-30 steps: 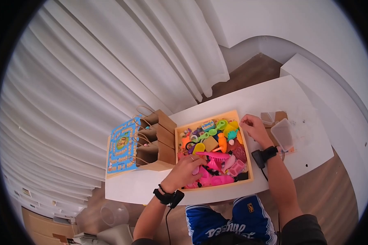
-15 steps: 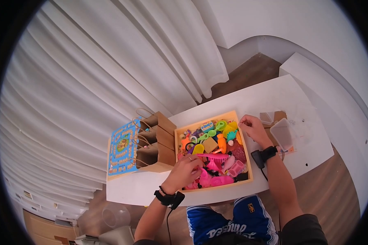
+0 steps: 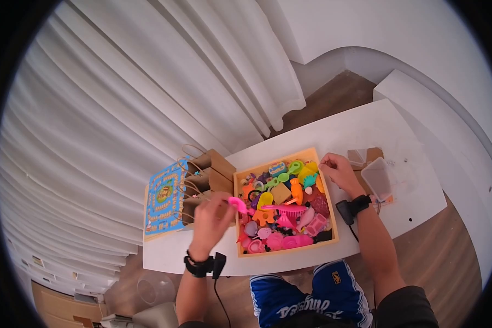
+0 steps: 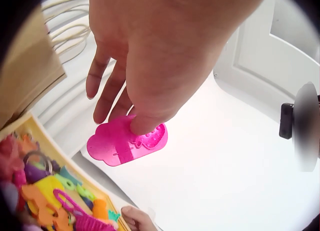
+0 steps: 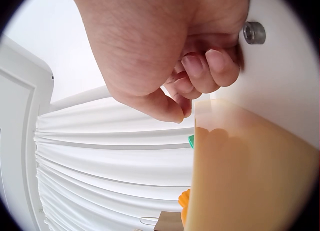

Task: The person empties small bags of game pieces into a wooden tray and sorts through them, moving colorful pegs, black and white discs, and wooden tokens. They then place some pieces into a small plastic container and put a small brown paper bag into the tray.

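My left hand (image 3: 208, 224) pinches a flat pink plastic toy (image 4: 110, 143) between thumb and fingers, over the tray's left edge and beside the paper bags. The toy has a scalloped end and a raised strawberry-like shape, partly under my thumb. A shallow wooden tray (image 3: 290, 250) is full of small colourful toys, among them a pink comb (image 3: 290, 209), a yellow piece (image 3: 265, 199) and an orange piece (image 3: 264, 216). At the tray's right rim, my right hand (image 3: 339, 170) rests with loosely curled fingers and nothing between them.
Several brown paper bags (image 3: 222, 183) with looped handles stand left of the tray. Beyond them is a blue printed board (image 3: 163, 194). To the right lie a clear plastic box (image 3: 377, 180) and cardboard (image 3: 374, 156) on the white table (image 3: 415, 180). A white curtain (image 3: 147, 82) hangs behind.
My left hand has lifted the pink toy out of the tray's near left part and moved left and up towards the bags. Toys it covered now show. My right hand has stayed put.
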`<state>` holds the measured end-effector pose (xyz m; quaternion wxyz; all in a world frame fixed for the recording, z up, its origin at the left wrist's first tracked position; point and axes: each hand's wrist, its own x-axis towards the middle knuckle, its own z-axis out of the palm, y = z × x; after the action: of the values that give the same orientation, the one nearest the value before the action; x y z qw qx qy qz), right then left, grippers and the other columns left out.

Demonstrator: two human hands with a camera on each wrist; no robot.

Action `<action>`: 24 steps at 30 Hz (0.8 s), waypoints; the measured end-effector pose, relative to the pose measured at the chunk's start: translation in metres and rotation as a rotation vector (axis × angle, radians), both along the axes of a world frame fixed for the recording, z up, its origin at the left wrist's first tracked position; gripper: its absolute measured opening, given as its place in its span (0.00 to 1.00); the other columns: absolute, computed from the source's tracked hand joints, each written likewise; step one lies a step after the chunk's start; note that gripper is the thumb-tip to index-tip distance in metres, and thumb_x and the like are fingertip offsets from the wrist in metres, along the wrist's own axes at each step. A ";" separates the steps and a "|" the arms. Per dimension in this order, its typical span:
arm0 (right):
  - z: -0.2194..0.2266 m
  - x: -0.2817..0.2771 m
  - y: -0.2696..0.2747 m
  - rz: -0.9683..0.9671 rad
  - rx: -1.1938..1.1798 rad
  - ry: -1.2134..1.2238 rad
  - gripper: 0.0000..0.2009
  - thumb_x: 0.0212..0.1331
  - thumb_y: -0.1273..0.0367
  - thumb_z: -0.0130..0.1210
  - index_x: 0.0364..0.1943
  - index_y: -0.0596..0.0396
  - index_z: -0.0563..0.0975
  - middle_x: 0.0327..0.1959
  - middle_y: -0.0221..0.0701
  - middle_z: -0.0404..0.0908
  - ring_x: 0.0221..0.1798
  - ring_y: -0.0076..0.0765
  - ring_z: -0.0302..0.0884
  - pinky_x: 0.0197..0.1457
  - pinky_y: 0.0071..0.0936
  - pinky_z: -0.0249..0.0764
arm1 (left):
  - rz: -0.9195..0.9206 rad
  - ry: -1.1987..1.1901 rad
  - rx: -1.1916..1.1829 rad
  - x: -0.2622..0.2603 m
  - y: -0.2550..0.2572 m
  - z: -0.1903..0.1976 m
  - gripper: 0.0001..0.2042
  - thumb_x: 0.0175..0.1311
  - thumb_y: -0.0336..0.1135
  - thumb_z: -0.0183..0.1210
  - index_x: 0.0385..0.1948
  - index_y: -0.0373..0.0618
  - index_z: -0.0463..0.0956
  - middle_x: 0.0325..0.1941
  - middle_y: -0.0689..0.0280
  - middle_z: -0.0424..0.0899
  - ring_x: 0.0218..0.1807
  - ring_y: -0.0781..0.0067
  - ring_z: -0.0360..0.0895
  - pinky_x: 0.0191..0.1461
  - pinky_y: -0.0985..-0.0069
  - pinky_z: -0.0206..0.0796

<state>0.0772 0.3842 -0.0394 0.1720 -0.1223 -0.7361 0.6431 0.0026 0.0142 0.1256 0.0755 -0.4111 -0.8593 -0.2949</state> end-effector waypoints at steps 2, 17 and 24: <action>-0.001 0.000 0.000 0.002 0.004 0.009 0.06 0.65 0.71 0.62 0.35 0.60 0.79 0.25 0.21 0.75 0.30 0.15 0.68 0.35 0.21 0.66 | 0.037 0.059 0.010 -0.007 -0.010 0.018 0.07 0.63 0.25 0.66 0.41 0.40 0.82 0.34 0.60 0.86 0.37 0.62 0.85 0.45 0.70 0.74; 0.001 0.000 -0.002 0.002 -0.003 0.006 0.07 0.65 0.70 0.62 0.35 0.60 0.79 0.26 0.22 0.76 0.31 0.16 0.69 0.36 0.21 0.68 | -0.003 0.066 -0.102 0.016 -0.019 0.009 0.08 0.59 0.25 0.67 0.40 0.43 0.81 0.42 0.57 0.85 0.47 0.48 0.81 0.52 0.58 0.73; 0.002 0.002 -0.001 -0.010 0.008 -0.001 0.07 0.64 0.70 0.62 0.35 0.60 0.79 0.26 0.22 0.76 0.31 0.17 0.69 0.36 0.21 0.68 | -0.285 -0.072 -0.486 0.036 -0.014 -0.055 0.10 0.59 0.34 0.66 0.41 0.46 0.81 0.46 0.60 0.84 0.51 0.50 0.82 0.57 0.57 0.74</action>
<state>0.0787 0.3833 -0.0371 0.1756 -0.1257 -0.7381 0.6392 0.0387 0.0007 0.0703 -0.0980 -0.5231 -0.8404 -0.1023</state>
